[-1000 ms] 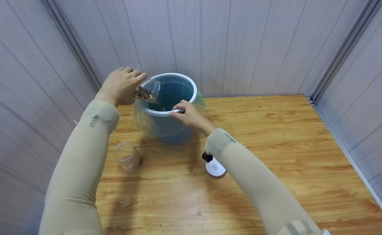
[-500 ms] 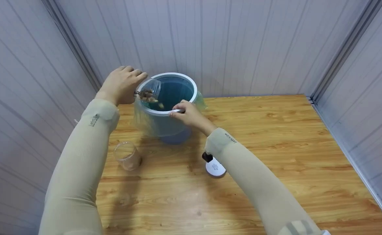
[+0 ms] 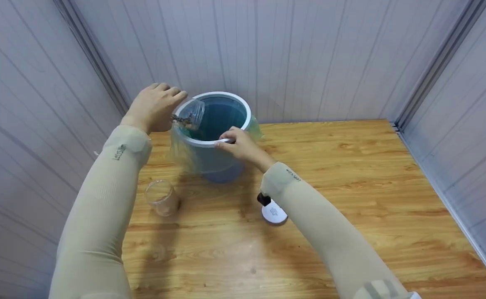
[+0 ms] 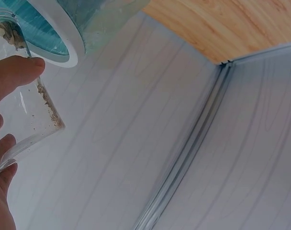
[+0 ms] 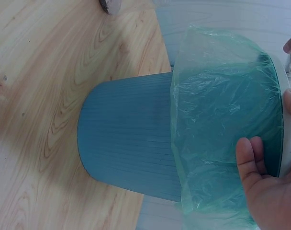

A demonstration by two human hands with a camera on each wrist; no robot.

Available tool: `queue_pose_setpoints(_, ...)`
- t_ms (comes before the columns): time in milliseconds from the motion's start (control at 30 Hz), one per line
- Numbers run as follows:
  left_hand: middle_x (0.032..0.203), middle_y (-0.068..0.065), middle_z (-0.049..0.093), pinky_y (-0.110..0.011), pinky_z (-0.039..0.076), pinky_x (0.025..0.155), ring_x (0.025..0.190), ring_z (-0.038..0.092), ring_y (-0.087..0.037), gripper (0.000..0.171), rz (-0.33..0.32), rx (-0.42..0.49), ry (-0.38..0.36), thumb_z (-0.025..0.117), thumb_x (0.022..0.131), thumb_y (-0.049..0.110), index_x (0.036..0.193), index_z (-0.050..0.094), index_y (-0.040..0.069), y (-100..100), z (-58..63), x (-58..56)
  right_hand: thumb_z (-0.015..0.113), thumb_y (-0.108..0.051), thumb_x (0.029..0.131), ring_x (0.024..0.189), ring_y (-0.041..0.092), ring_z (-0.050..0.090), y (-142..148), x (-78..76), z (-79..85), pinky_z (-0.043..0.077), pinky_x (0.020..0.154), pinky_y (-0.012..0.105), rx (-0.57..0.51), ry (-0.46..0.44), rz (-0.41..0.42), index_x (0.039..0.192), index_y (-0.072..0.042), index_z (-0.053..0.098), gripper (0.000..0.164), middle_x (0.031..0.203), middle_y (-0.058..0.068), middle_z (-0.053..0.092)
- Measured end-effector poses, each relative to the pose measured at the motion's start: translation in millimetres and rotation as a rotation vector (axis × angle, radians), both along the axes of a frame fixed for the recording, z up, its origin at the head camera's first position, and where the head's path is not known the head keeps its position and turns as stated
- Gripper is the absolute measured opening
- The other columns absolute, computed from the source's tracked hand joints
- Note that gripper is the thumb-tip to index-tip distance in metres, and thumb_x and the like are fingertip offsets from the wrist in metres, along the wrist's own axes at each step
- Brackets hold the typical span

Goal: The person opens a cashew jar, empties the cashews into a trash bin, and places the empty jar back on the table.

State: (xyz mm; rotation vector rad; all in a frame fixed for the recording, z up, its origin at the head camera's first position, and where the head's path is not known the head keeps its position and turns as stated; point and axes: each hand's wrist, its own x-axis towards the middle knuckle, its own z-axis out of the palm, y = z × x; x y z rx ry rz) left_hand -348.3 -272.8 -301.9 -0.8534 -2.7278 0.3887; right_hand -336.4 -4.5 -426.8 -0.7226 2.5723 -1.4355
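Observation:
My left hand [image 3: 153,107] holds a clear glass jar [image 3: 194,109] tilted over the left side of a blue trash bin [image 3: 222,174], its mouth toward the bin's opening. Brown, dried-looking bits [image 3: 183,121] lie along the jar's lower side; in the left wrist view a larger clump [image 4: 11,34] sits near the mouth, and crumbs cling farther back. With thumb and fingers, my right hand [image 3: 245,147] grips the near part of the bin's white rim [image 3: 248,111]. A thin green bag [image 5: 222,115] lines the bin and hangs over its outside.
An upright clear glass container [image 3: 161,200] stands on the wooden table [image 3: 351,174], left of the bin. A white round disc [image 3: 274,214] with small print lies partly under my right forearm. Panelled walls [image 3: 293,62] enclose the table's back and sides.
The brown bits in the jar have become fewer, as pieces slid toward its mouth and dropped into the bin. Both hands have stayed nearly still.

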Motion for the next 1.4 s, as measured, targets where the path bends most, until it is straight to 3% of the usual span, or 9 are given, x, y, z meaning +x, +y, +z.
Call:
queue_pose_setpoints(300,0.144,-0.026,0.065,-0.062,0.043,0.123,0.133,0.06,-0.049,0.074,0.019,-0.043,-0.007,0.084,0.083,0.005,0.151,0.054,0.003,7.0,3.9,1.6,0.073,-0.023,0.106,0.11,0.023,0.06,-2.0,0.3,0.7,0.057,0.096,0.035,-0.007,0.014,0.003,0.119,0.0,0.079,0.027,0.116,0.014,0.064)
queue_pose_setpoints(600,0.143,-0.026,0.065,-0.061,0.044,0.123,0.133,0.06,-0.049,0.073,-0.03,-0.128,0.017,0.085,0.083,0.003,0.149,0.053,0.002,9.2,5.8,-0.6,0.072,-0.025,0.106,0.109,0.023,0.06,-3.6,-0.2,0.0,0.057,0.096,0.035,0.007,0.025,0.001,0.12,-0.001,0.079,0.029,0.116,0.014,0.065)
queue_pose_setpoints(1033,0.145,-0.025,0.063,-0.06,0.041,0.125,0.136,0.058,-0.048,0.075,-0.029,-0.23,0.023,0.086,0.083,0.002,0.15,0.053,0.003,10.9,5.9,0.9,0.073,-0.025,0.106,0.11,0.023,0.06,-3.6,-0.2,-0.6,0.058,0.097,0.036,0.0,0.007,0.002,0.12,-0.001,0.079,0.029,0.116,0.013,0.064)
queue_pose_setpoints(1400,0.141,-0.025,0.067,-0.062,0.043,0.123,0.132,0.061,-0.049,0.07,-0.021,-0.021,0.025,0.087,0.085,0.011,0.147,0.056,0.004,6.5,-0.7,2.2,0.071,-0.024,0.107,0.108,0.023,0.059,-1.5,1.1,0.1,0.058,0.095,0.035,-0.012,-0.003,0.007,0.119,-0.002,0.079,0.027,0.115,0.012,0.062)
